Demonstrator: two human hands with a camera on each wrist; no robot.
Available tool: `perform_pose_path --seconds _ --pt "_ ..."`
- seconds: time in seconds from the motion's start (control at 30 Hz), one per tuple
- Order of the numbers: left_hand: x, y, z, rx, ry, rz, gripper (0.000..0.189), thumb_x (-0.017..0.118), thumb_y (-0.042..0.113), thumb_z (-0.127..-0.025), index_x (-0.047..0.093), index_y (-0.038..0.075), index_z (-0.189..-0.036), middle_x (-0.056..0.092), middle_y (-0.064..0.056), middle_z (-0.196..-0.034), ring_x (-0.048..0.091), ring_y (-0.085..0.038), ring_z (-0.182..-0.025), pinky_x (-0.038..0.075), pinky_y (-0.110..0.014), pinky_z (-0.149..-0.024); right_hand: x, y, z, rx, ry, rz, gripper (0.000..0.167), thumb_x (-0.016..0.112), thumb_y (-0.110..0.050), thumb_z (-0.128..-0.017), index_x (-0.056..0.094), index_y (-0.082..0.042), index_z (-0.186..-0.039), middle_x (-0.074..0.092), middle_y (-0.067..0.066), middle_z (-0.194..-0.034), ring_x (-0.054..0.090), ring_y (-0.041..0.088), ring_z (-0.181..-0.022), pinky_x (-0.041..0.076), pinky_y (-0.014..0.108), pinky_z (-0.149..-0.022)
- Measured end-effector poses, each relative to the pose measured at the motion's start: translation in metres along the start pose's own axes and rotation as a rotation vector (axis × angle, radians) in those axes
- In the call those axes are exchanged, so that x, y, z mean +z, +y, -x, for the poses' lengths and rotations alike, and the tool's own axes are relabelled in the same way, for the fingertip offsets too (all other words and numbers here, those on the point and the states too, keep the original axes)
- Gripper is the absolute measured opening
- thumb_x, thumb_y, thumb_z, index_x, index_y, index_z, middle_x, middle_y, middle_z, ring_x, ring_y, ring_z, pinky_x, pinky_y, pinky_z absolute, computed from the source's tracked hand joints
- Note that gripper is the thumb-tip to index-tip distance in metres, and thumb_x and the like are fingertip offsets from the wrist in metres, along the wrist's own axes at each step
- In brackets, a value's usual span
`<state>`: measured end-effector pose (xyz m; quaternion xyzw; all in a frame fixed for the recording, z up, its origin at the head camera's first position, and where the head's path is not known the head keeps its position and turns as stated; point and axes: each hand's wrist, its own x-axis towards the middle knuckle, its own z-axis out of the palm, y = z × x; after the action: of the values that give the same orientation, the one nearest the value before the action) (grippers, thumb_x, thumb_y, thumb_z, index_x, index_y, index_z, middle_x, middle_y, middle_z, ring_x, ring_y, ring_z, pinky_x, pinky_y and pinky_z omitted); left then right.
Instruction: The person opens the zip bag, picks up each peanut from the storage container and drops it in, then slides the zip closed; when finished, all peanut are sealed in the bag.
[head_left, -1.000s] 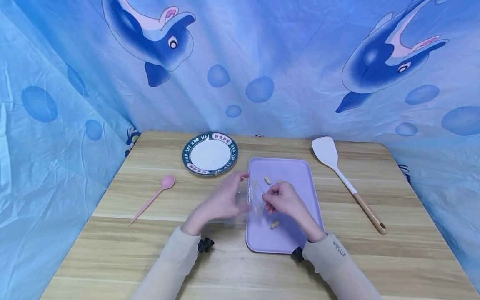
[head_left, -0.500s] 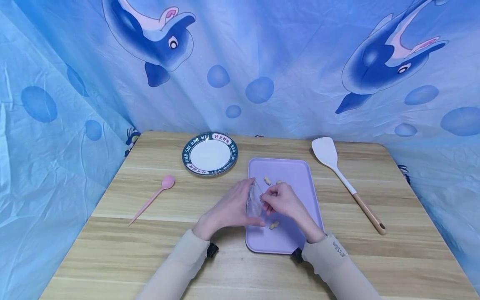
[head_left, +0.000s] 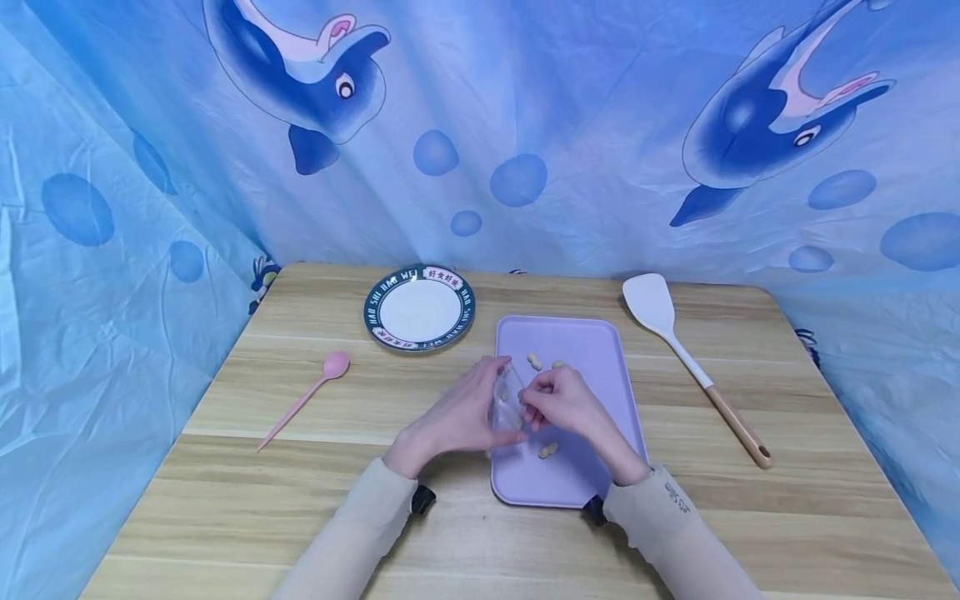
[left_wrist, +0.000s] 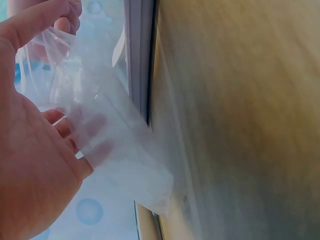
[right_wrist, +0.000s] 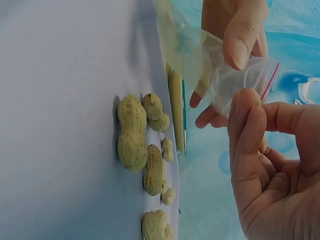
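Observation:
A clear zip-lock bag [left_wrist: 115,135] hangs between my hands over the left edge of a purple tray [head_left: 555,483]. My right hand [head_left: 558,398] pinches the bag's upper edge, beside its red zip line, between thumb and fingertips. Around the mouth of the bag curves my left hand [head_left: 461,412], its thumb on the near side and its fingers on the far side. Several unshelled peanuts [right_wrist: 132,132] lie in the tray; in the head view one peanut [head_left: 548,450] shows just below the right hand. Whether anything is inside the bag I cannot tell.
A round plate [head_left: 420,310] with a dark green lettered rim stands behind my left hand. To the left lies a pink spoon [head_left: 336,364]. On the right is a white spatula [head_left: 651,302] with a wooden handle. A blue dolphin curtain [head_left: 480,108] hangs behind the table.
My left hand has moved right and come around the bag at the tray's edge, then stayed nearly still. The right hand keeps its pinch with only a slight shift left.

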<state>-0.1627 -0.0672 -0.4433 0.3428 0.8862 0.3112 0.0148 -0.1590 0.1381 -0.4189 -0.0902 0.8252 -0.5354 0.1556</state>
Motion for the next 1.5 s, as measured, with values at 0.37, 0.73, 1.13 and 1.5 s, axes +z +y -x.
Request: perform_pose_path --seconds 0.37,0.73,1.13,1.5 --pt "-0.002 -0.007 -0.002 0.022 0.039 0.019 0.095 0.086 0.034 -0.072 0.035 0.005 -0.147 0.051 -0.009 -0.132 0.051 -0.017 -0.111 0.043 -0.039 -0.103 -0.001 0.004 -0.002 0.021 -0.006 0.034 0.02 0.064 -0.007 -0.094 0.071 0.009 -0.084 0.067 0.008 -0.063 0.065 0.017 -0.053 0.058 0.031 -0.054" --pt "-0.006 -0.009 -0.002 -0.01 0.038 0.033 0.089 0.085 0.026 -0.071 0.039 0.008 -0.145 0.053 -0.01 -0.134 0.053 -0.021 -0.116 0.041 -0.04 -0.105 -0.004 0.004 -0.003 0.008 -0.038 0.062 0.024 0.065 -0.012 -0.096 0.071 0.008 -0.084 0.067 0.009 -0.063 0.065 0.017 -0.053 0.058 0.033 -0.053" --pt "-0.007 -0.01 -0.002 -0.029 0.014 -0.003 0.094 0.088 0.025 -0.069 0.038 0.009 -0.146 0.053 -0.009 -0.132 0.052 -0.02 -0.116 0.038 -0.043 -0.107 -0.015 0.002 0.0 -0.004 0.0 0.05 0.024 0.065 -0.013 -0.095 0.071 0.01 -0.093 0.067 0.008 -0.062 0.065 0.018 -0.053 0.059 0.037 -0.056" --pt "-0.007 -0.012 -0.001 -0.042 -0.004 -0.029 0.094 0.088 0.03 -0.07 0.037 0.01 -0.147 0.052 -0.007 -0.133 0.051 -0.018 -0.118 0.037 -0.043 -0.108 -0.058 -0.006 0.003 -0.036 0.113 0.048 0.025 0.063 -0.01 -0.097 0.067 0.014 -0.103 0.068 0.015 -0.071 0.065 0.017 -0.059 0.06 0.036 -0.061"
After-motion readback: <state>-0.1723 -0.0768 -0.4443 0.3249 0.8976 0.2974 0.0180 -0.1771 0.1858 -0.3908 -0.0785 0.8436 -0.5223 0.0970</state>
